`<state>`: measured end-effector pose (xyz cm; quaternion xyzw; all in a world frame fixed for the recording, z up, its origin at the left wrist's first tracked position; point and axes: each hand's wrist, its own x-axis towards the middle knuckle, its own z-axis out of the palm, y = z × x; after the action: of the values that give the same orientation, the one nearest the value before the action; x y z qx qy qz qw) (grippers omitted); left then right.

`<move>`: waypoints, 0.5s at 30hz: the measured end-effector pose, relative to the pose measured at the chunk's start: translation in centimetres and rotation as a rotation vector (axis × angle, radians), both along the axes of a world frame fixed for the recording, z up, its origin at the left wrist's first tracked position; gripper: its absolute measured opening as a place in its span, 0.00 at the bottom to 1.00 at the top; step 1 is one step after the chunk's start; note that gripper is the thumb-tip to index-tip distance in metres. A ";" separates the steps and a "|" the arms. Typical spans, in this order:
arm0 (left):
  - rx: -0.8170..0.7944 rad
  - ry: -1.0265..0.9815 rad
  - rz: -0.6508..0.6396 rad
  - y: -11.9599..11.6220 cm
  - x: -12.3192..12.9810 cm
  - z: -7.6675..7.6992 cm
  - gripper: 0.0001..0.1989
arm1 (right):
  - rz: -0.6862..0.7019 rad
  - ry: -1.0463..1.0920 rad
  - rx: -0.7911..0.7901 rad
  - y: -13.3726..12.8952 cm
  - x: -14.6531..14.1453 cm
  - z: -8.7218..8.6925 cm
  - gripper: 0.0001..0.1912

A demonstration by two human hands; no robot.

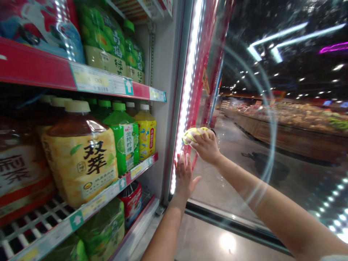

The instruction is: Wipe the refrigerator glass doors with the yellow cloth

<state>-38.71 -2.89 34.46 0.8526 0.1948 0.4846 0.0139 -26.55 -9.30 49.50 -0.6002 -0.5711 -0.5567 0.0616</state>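
My right hand (206,145) is closed over a folded yellow cloth (193,135) and presses it toward the hinge-side edge of a glass cooler door (244,174). Lower and to the left, my left hand (185,174) has its fingers spread and holds nothing. Its fingertips are by the bright light strip (187,87) along the cooler's side; whether they touch it I cannot tell. Pale curved smears show on the glass. The door stands swung out to the right of the shelves.
Drink bottles fill the cooler shelves on the left, among them a large yellow-labelled bottle (84,156), a green bottle (123,137) and a small yellow bottle (146,134). Price-tag rails (108,195) edge the shelves. Beyond the glass is a long produce display (304,134).
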 end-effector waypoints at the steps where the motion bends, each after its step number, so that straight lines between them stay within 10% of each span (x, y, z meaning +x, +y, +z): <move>1: -0.006 -0.001 -0.013 -0.3 0.2 0.1 0.69 | 0.008 -0.031 -0.065 -0.3 0.1 0.3 0.15; 8: -0.029 -0.046 -0.150 -1.6 1.8 -0.1 0.66 | -0.051 0.015 0.227 -1.0 0.7 6.9 0.20; 15: -0.027 -0.091 -0.143 -1.6 2.2 0.1 0.64 | -0.011 -0.189 -0.021 -6.8 -0.1 -0.7 0.24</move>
<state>-36.53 -4.47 34.52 0.8411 0.1393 0.5181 0.0686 -26.66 -16.07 48.79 -0.5488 -0.5768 -0.6051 -0.0019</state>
